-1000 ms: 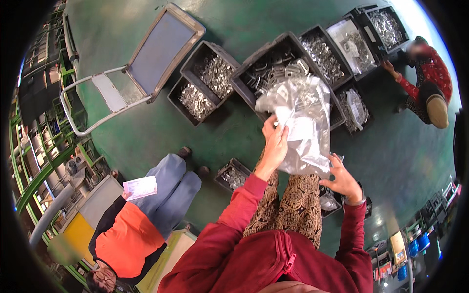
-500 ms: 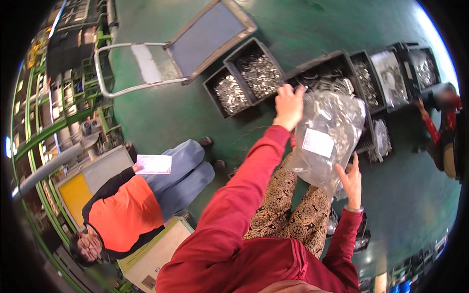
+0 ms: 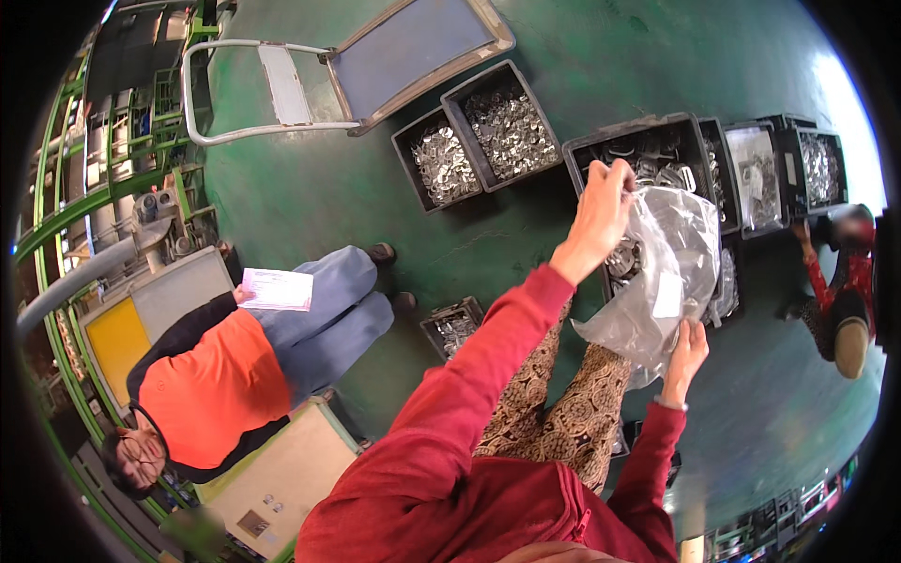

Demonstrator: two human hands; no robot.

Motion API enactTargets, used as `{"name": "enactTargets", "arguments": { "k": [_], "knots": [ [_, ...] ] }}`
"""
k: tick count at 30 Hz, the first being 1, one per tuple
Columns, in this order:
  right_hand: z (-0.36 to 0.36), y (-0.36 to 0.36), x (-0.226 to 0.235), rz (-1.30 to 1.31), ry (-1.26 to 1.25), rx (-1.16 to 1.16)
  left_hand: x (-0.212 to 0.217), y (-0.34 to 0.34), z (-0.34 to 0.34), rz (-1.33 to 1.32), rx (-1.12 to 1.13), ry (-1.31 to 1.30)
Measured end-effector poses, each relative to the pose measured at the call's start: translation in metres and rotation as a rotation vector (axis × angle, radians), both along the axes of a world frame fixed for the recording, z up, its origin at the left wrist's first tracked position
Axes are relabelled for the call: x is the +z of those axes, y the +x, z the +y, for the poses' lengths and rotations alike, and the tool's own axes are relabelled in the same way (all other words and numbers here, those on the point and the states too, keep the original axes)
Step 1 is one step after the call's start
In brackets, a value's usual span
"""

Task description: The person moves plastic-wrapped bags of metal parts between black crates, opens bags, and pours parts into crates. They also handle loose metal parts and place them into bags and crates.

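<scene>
Green floor (image 3: 310, 188) fills the view, and up top lies a flat cart (image 3: 413, 52) with a grey deck and a white tube handle. Down the left side runs green shelving (image 3: 56, 235). A seated person in an orange top (image 3: 211, 389) and blue trousers holds a sheet of paper (image 3: 275, 289) over the knees. Far right, a 2nd person in red (image 3: 845, 300) crouches beside the bins.

Along the floor sits a row of dark bins: 2 side by side (image 3: 474, 136) near the cart, heaped with shiny metal parts, then a larger bin (image 3: 638, 155) directly under the raised hand, then more bins (image 3: 784, 174) stretching right. A small bin (image 3: 453, 327) of parts sits alone near the seated person's feet.

Now the action: a clear plastic bag (image 3: 657, 281) with metal parts inside, white label on its side, hangs in the air over the larger bin. The left hand (image 3: 601, 211) is up high, fingers pinched closed on the bag's top edge. The right hand (image 3: 685, 352) is lower, fingers spread apart and cupping the bag's bottom from beneath, touching it.
</scene>
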State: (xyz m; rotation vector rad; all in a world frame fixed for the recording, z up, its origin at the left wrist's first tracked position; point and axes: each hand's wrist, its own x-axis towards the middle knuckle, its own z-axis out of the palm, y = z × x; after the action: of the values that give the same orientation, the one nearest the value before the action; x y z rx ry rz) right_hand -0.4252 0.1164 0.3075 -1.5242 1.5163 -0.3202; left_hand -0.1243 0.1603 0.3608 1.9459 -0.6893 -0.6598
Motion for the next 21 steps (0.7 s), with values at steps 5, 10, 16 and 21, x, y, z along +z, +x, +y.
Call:
{"name": "enactTargets", "arguments": {
  "k": [5,10,16,21],
  "knots": [
    [-0.003,0.002,0.033,-0.045,-0.034,0.004,-0.001,-0.001,0.006,0.024,0.079,-0.195],
    [-0.006,0.004,0.051,0.049,-0.093,0.063,0.004,-0.004,0.018,0.064,0.174,-0.272],
    [0.018,-0.082,0.076,0.073,-0.430,-0.210,0.039,-0.063,0.027,0.186,-0.057,-0.339],
    [0.055,-0.238,0.108,0.424,-0.336,-0.173,0.025,-0.179,0.019,0.269,-0.487,-0.190]
  ]
}}
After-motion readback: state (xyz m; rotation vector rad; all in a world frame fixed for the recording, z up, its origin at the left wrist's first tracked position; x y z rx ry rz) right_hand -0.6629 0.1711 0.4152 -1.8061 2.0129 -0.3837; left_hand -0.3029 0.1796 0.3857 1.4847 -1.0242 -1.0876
